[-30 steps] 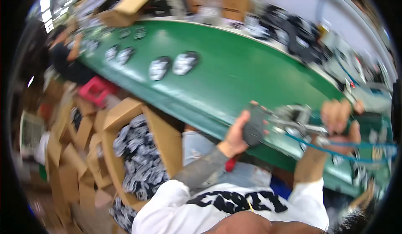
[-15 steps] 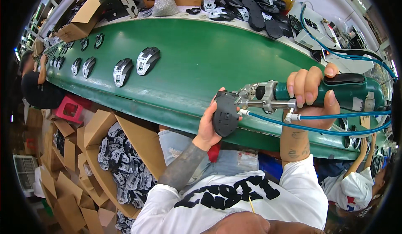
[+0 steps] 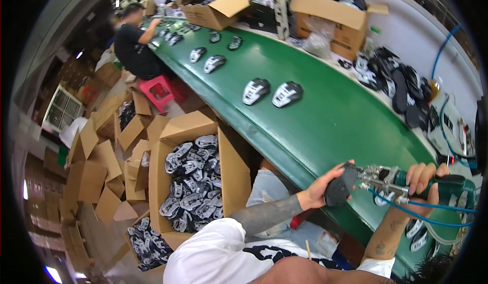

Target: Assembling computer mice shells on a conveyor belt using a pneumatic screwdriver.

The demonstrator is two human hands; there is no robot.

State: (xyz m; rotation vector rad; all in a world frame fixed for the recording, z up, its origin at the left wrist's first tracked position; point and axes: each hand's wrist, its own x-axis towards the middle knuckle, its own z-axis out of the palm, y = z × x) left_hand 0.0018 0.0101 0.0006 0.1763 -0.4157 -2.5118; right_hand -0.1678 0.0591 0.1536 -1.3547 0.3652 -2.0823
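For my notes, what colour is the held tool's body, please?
Dark green; the tool's body shows best in the head view.

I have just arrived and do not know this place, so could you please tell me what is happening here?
A person's left hand holds a dark computer mouse and the right hand grips a green power screwdriver, pointed toward the mouse; contact cannot be told. More mice lie on the green worktable, and an open cardboard box nearby holds many mouse shells. A co-worker sits farther along.
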